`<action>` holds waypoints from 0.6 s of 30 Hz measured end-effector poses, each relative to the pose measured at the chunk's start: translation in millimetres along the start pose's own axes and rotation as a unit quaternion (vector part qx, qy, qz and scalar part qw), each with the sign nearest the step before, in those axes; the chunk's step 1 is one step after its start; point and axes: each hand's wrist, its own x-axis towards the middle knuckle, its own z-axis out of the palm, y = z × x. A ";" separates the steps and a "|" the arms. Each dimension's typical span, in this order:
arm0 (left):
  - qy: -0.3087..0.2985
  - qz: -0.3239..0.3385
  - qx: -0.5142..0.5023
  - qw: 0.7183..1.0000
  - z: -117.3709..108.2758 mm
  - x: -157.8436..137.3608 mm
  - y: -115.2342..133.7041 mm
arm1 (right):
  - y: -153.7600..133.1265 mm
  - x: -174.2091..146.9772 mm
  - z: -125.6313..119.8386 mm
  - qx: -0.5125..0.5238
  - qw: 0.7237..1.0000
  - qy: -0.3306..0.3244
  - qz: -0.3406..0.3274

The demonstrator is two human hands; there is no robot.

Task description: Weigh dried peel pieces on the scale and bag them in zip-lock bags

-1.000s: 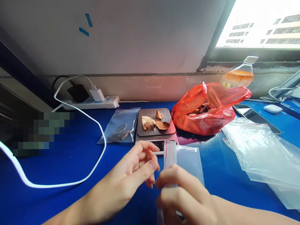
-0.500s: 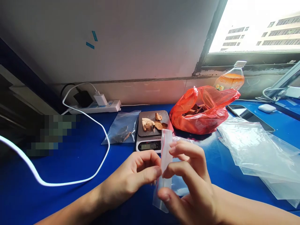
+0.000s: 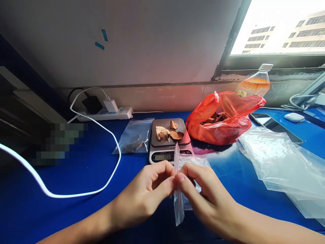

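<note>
Between my two hands is a clear zip-lock bag (image 3: 179,206) with a pinkish seal strip, held on edge near its mouth. My left hand (image 3: 149,193) pinches one side of it between thumb and fingertips. My right hand (image 3: 207,193) pinches the other side, thumb against the strip, the fingertips of both hands almost touching. Just beyond them stands a kitchen scale (image 3: 169,149), its display reading about 106, the decimal point hard to make out. Several dry brown bark-like pieces (image 3: 162,133) lie on its plate. Another clear bag (image 3: 195,161) lies flat behind my right hand.
A red plastic bag (image 3: 218,128) of brown pieces sits right of the scale, a drink bottle (image 3: 255,83) behind it. Several clear bags (image 3: 279,162) and a phone (image 3: 276,127) lie at right. Left are a filled clear bag (image 3: 134,137), a white cable (image 3: 111,176) and a power strip (image 3: 122,113).
My right hand's spread fingers have closed into a pinch on the bag beside my left hand. The bag has turned more edge-on. The view has shifted slightly.
</note>
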 end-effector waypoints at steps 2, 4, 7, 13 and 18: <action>0.000 0.003 0.056 0.998 0.3 -1.3 -0.5 | 1.2 0.5 0.4 -0.005 1.000 -0.007 0.007; -0.001 0.017 0.108 0.994 0.0 -2.4 -0.6 | 3.9 0.5 1.2 -0.003 1.000 -0.018 0.007; -0.004 0.054 0.158 0.986 -1.3 -3.9 1.7 | 7.9 -0.9 1.8 -0.004 0.998 -0.049 -0.030; -0.023 0.088 0.190 0.977 -2.7 -6.9 5.9 | 8.4 -2.0 -1.6 -0.063 0.986 -0.050 -0.145; -0.002 0.084 0.200 0.976 -3.2 -6.0 7.1 | 11.0 0.0 -1.7 -0.109 0.980 -0.016 -0.168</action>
